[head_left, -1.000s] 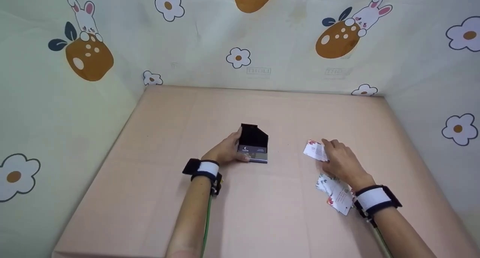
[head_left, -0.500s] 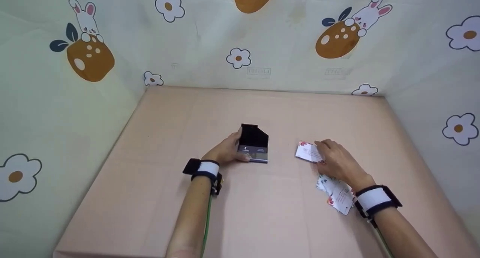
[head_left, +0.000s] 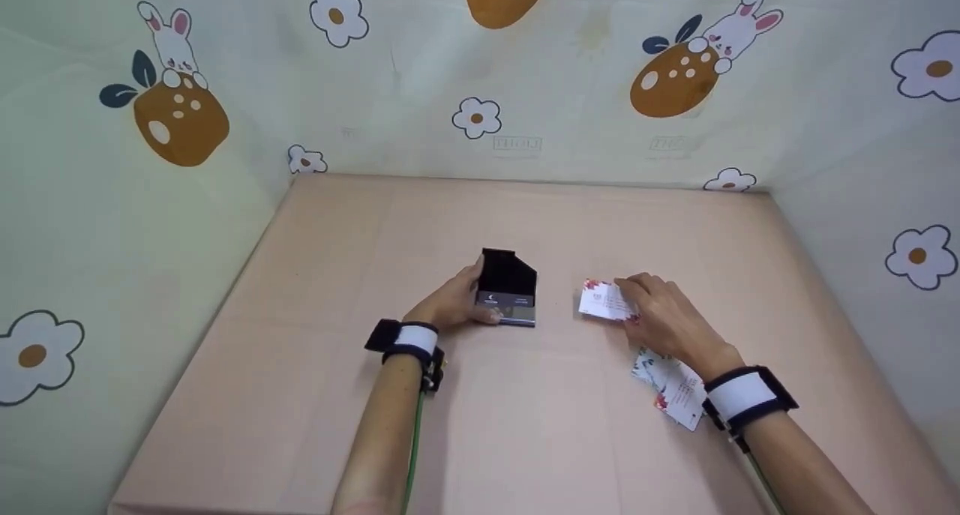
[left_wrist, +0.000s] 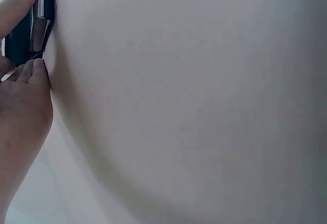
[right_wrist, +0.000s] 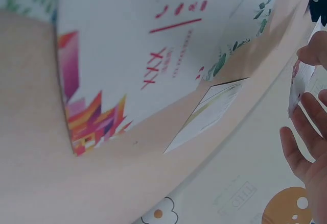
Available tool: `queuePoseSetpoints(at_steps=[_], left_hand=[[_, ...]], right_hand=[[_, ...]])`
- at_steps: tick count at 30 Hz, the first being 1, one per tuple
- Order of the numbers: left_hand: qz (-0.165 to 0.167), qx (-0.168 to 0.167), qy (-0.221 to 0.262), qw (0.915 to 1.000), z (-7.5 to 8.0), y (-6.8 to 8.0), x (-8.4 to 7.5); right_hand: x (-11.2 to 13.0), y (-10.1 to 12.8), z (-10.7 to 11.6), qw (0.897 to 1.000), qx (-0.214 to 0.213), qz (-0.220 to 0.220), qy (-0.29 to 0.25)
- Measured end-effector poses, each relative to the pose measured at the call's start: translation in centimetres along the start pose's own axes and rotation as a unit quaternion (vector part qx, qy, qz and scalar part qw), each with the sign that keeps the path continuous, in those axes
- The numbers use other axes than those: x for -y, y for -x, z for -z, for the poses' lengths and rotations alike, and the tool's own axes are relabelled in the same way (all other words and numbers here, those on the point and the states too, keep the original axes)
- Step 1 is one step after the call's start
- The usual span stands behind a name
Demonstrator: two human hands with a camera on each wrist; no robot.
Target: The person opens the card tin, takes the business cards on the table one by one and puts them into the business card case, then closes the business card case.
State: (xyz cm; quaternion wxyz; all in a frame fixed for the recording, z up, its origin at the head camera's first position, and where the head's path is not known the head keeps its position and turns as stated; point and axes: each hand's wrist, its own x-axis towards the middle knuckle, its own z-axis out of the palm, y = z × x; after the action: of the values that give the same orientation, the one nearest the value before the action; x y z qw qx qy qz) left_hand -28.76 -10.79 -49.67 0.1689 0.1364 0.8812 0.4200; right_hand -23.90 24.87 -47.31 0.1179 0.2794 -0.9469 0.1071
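My left hand (head_left: 450,299) grips a dark business card case (head_left: 508,273) by its left side, thumb at the front. The case's lid stands up, and a dark card (head_left: 514,303) shows in its lower part. In the left wrist view only the case's edge (left_wrist: 40,25) shows, between thumb and fingers. To the right, my right hand (head_left: 675,320) pinches a white business card (head_left: 602,301) with red floral corners, apart from the case. Loose cards (head_left: 684,396) lie overlapping below that hand. From the right wrist, the held card (right_wrist: 300,81) appears between thumb and fingertips.
A pinkish cloth covers the table (head_left: 360,238). Walls with a rabbit and flower print (head_left: 420,65) stand behind it and at both sides. A green cable (head_left: 415,447) runs along the left forearm.
My right hand has moved left with the card, bringing it nearer the case. The left hand and the case have stayed in place.
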Motion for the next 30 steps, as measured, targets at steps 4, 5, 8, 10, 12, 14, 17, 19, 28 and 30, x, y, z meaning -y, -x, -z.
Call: queuePoseSetpoints(at_steps=[4,5,8,10,12,14,17,19,28,30], left_hand=[[0.006,-0.003,0.003,1.0,0.1,0.0,0.1],[0.008,-0.004,0.003,1.0,0.1,0.0,0.1],[0.009,-0.005,0.006,0.9999,0.1,0.0,0.1],[0.009,-0.005,0.009,0.9999,0.1,0.1,0.1],[0.008,-0.004,0.011,0.9999,0.0,0.0,0.1],[0.011,-0.004,0.014,0.9998,-0.1,0.1,0.1],[0.017,-0.001,0.004,0.9998,-0.2,0.1,0.1],[0.02,0.0,-0.001,0.9998,-0.2,0.2,0.0],[0.013,-0.003,-0.009,0.9999,-0.2,0.0,0.1],[0.013,-0.005,-0.01,0.9999,-0.1,0.0,0.1]], right_hand=[[0.3,-0.4,0.2,1.0,-0.006,0.02,-0.002],[0.4,-0.5,0.2,1.0,-0.008,0.024,-0.002],[0.6,-0.6,0.1,0.999,-0.011,0.037,-0.002],[0.7,-0.7,0.0,0.999,-0.013,0.043,-0.002],[0.9,-0.8,0.0,0.999,-0.016,0.046,-0.002],[1.0,-0.9,-0.1,0.999,-0.019,0.047,-0.001],[1.3,-1.2,-0.2,0.998,-0.024,0.056,0.008],[1.5,-1.4,-0.3,0.998,-0.027,0.062,0.012],[2.6,-2.7,-0.3,0.999,-0.003,0.042,0.009],[2.8,-3.1,-0.4,0.999,-0.008,0.045,0.008]])
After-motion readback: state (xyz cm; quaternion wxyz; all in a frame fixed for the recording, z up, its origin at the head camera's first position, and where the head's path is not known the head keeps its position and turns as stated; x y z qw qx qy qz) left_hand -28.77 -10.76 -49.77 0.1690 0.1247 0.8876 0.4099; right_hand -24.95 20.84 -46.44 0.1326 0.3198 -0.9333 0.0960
